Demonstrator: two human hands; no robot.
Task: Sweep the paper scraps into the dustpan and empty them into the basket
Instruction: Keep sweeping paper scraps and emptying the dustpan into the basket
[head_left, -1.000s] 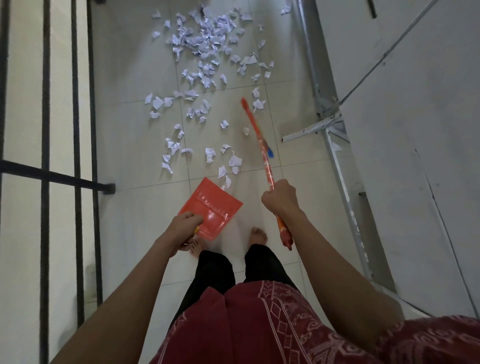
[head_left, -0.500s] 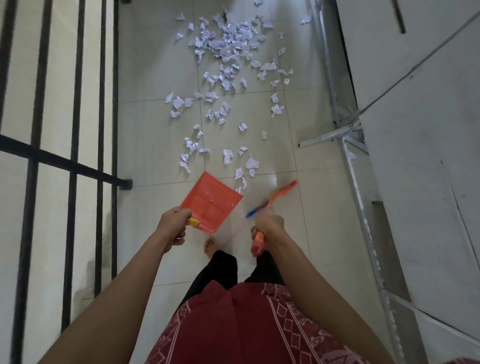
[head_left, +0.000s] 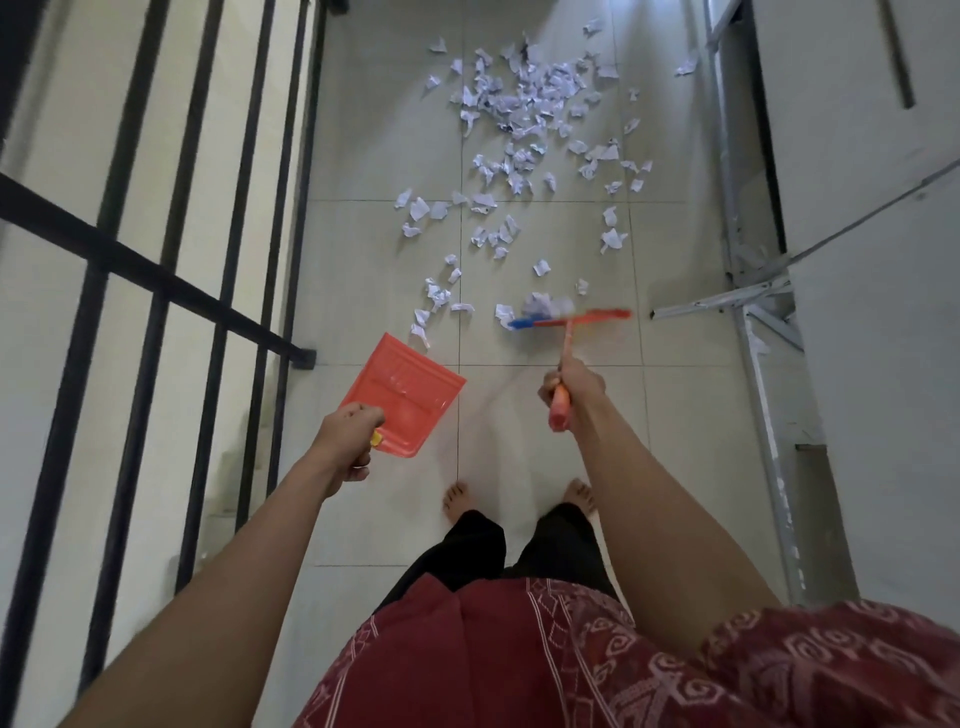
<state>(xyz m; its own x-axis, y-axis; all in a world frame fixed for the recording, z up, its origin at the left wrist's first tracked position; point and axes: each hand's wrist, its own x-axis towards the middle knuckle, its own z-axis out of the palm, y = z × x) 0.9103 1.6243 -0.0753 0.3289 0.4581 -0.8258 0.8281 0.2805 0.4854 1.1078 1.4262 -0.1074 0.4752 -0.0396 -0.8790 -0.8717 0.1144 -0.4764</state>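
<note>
Several white paper scraps lie scattered over the tiled floor ahead of me, thickest at the far end. My left hand grips the yellow handle of an orange dustpan, held above the floor with its mouth pointing away. My right hand is closed on the orange handle of a small broom. Its orange and blue head lies crosswise at the nearest scraps and is blurred. No basket is in view.
A black metal railing runs along the left, with stairs below it. A white wall and a grey metal frame bound the right side. My bare feet stand on the tiles just behind the dustpan.
The broom swung from pointing far ahead, back toward me, and now reaches the nearest scraps with its head turned crosswise. The dustpan stayed in my left hand, shifting slightly left.
</note>
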